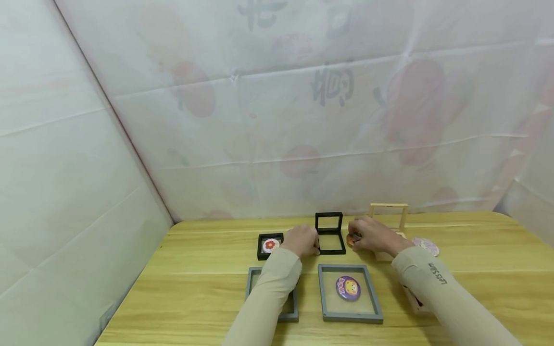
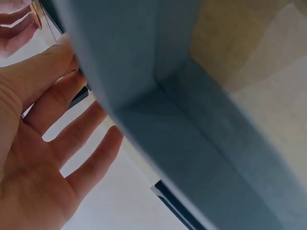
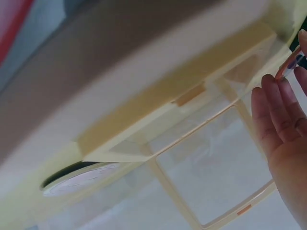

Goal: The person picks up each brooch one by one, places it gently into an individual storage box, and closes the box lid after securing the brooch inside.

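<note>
At the back middle of the table, a small black display frame (image 1: 331,252) stands with its lid raised. My left hand (image 1: 300,240) is at its left side, and in the left wrist view my thumb and index finger (image 2: 53,98) pinch the frame's edge, partly hidden behind a grey frame (image 2: 144,115). To the right, my right hand (image 1: 372,235) pinches a round orange-rimmed badge (image 1: 351,240) by its edge beside the black frame. The badge also shows at the fingertips in the right wrist view. A beige frame (image 1: 388,205) with a raised lid stands behind my right wrist.
Another black frame (image 1: 261,253) holds a red-flower badge (image 1: 271,245) at left. Nearer me, a grey frame (image 1: 378,310) holds a purple badge (image 1: 348,288); a second grey one (image 1: 295,307) lies under my left forearm. A pale round badge (image 1: 426,246) lies at right.
</note>
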The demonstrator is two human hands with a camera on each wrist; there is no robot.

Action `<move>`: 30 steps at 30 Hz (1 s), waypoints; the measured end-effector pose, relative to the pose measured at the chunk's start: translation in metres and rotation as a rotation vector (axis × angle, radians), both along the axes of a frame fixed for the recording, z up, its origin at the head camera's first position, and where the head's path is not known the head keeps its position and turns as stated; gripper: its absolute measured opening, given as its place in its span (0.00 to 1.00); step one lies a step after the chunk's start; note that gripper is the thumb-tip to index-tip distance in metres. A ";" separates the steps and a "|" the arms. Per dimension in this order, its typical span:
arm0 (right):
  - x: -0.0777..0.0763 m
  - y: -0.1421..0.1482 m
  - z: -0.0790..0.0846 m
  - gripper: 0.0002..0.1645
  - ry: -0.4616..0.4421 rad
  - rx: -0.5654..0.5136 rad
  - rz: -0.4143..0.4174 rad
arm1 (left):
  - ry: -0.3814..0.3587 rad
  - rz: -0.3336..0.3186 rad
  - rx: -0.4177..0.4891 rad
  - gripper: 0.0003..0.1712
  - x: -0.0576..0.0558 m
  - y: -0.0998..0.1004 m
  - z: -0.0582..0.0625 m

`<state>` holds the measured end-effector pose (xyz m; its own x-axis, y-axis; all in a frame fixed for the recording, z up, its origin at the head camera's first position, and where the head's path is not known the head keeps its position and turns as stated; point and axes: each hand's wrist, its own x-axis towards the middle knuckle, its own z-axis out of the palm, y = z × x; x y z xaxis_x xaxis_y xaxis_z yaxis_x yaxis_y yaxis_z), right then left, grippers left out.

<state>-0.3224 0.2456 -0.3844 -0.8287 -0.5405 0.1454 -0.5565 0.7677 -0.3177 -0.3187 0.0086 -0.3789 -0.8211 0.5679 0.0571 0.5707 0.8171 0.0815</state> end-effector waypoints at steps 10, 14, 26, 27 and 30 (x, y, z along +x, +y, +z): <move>-0.005 -0.009 0.005 0.10 0.055 -0.047 0.039 | 0.016 0.025 -0.035 0.05 0.001 0.007 0.001; -0.005 -0.014 0.007 0.09 0.027 -0.053 0.026 | 0.011 0.028 -0.034 0.04 0.000 0.007 0.001; -0.004 -0.032 0.009 0.09 -0.045 -0.026 0.016 | -0.016 0.032 -0.017 0.04 0.001 0.005 0.002; -0.003 -0.033 0.010 0.09 -0.049 -0.020 0.010 | -0.018 0.032 -0.015 0.03 0.001 0.005 0.002; -0.002 -0.036 0.011 0.10 -0.053 0.000 -0.003 | -0.020 0.037 -0.008 0.03 0.002 0.006 0.003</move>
<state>-0.3243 0.2096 -0.3735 -0.8370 -0.5377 0.1014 -0.5363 0.7694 -0.3470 -0.3172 0.0147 -0.3757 -0.8425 0.5374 0.0361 0.5384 0.8383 0.0863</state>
